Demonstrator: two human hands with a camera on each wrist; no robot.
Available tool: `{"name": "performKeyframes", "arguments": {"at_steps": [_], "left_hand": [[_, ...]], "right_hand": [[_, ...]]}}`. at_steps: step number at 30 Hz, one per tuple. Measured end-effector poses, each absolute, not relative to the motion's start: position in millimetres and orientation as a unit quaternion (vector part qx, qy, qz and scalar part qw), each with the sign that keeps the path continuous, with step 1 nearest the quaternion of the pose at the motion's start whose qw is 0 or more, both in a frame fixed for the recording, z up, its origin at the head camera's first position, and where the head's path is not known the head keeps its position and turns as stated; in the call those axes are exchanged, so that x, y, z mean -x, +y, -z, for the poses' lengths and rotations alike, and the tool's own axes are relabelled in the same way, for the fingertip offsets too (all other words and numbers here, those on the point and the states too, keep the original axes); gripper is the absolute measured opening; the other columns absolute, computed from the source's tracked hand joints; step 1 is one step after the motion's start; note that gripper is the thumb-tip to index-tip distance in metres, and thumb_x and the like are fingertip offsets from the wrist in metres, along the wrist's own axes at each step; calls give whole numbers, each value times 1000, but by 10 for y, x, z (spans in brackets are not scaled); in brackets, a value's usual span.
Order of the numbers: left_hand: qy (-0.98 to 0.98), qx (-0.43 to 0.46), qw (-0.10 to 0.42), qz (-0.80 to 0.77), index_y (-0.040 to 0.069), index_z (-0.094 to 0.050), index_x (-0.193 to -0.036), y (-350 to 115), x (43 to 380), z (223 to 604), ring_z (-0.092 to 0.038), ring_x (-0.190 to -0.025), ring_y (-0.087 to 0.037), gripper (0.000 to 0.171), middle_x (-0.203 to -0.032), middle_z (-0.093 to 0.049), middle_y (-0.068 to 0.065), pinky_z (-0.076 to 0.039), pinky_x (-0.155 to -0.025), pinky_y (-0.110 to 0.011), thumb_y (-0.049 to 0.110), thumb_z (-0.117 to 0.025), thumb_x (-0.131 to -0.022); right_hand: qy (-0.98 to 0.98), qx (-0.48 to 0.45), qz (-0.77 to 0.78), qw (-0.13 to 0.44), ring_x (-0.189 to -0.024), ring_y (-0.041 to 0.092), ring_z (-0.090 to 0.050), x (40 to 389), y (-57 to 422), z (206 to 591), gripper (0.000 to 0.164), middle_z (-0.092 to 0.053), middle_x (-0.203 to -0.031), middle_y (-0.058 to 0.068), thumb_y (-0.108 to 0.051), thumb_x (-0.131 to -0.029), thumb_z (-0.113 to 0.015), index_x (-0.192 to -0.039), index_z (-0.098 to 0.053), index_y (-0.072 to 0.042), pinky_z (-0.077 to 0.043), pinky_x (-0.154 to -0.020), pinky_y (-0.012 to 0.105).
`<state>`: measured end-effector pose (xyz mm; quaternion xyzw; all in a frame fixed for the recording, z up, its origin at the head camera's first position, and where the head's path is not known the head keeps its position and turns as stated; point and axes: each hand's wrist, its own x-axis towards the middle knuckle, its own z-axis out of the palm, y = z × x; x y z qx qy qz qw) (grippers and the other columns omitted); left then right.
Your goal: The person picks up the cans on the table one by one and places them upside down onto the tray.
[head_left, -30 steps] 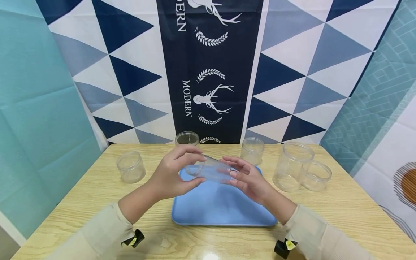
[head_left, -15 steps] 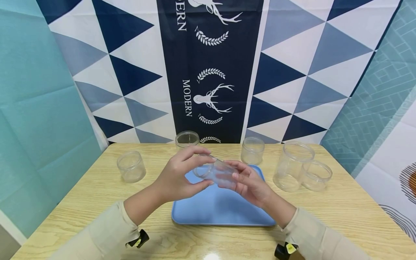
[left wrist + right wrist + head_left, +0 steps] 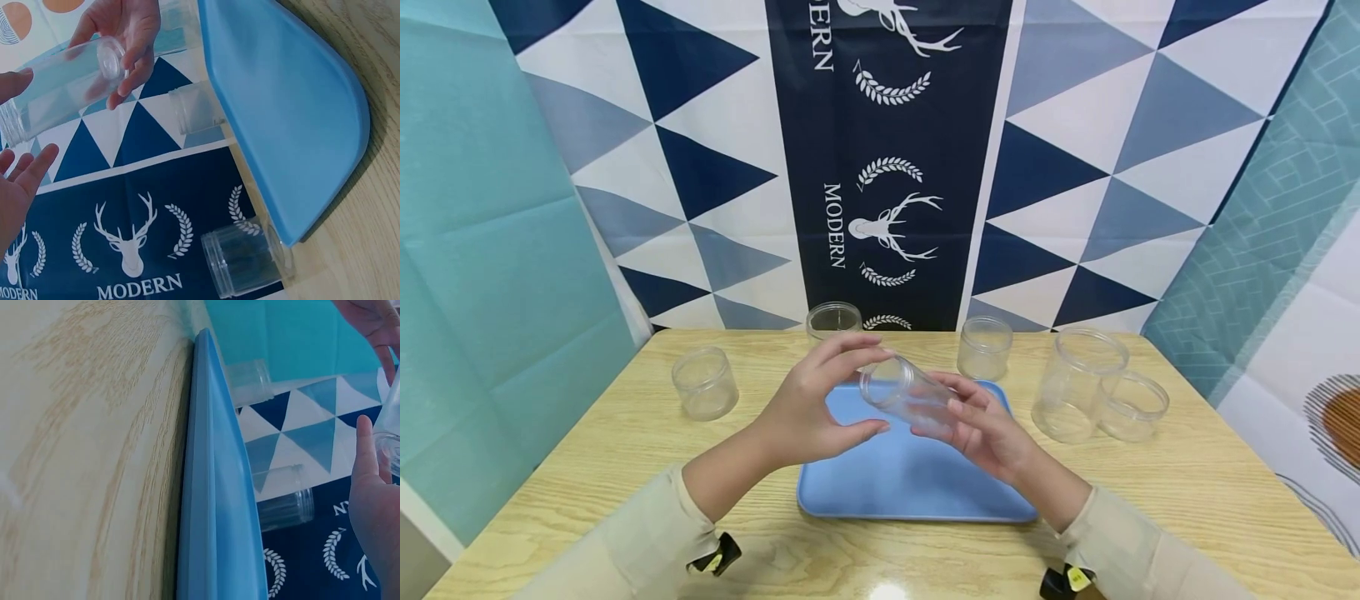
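Observation:
A clear, tall jar [image 3: 906, 392] is tilted in the air above the blue tray [image 3: 917, 479], its ringed mouth toward the left. My right hand [image 3: 981, 429] grips the lower end, thumb on the near side and fingers behind. Around the mouth end, my left hand [image 3: 816, 404] is spread wide, its upper fingertips right at the rim and its thumb apart below. In the left wrist view the jar [image 3: 65, 87] shows see-through, with the right hand [image 3: 134, 37] at its base. The right wrist view catches only part of the jar [image 3: 390, 425] beside the right hand [image 3: 378, 519].
Clear jars stand around the tray on the wooden table [image 3: 745, 517]: a short jar [image 3: 705, 387] at left, another jar [image 3: 835, 321] behind the left hand, one at back right [image 3: 985, 350]. Farther right, a large jar [image 3: 1075, 387] stands against a low wide jar [image 3: 1131, 408].
Both hands have shifted slightly right with the jar. The left hand's thumb and fingers have loosened from the mouth end, while the right hand keeps its grip.

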<state>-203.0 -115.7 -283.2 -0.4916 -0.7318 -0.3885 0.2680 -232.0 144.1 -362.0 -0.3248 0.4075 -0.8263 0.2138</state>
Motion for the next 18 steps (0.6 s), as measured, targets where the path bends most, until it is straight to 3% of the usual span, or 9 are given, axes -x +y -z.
{"name": "performKeyframes", "arguments": {"at_steps": [9, 18], "left_hand": [[-739, 471, 247, 413, 1, -57, -128, -1202, 2044, 2869, -51, -121, -26, 71, -134, -49, -13, -56, -85, -34, 3, -89, -65], [-794, 416, 232, 378, 4, -59, -127, -1304, 2044, 2934, -58, -109, -21, 63, -128, -54, -8, -56, -83, -28, 7, -88, -70]], "right_hand": [[403, 330, 828, 208, -123, 30, -55, 2332, 1577, 3617, 33, -59, -132, 8, -7, -103, -42, -131, -59, -12, -48, -98, 47], [389, 316, 844, 193, -123, 28, -55, 2370, 1773, 3588, 35, -58, -133, 8, -5, -103, -39, -131, -59, -9, -48, -97, 47]]}}
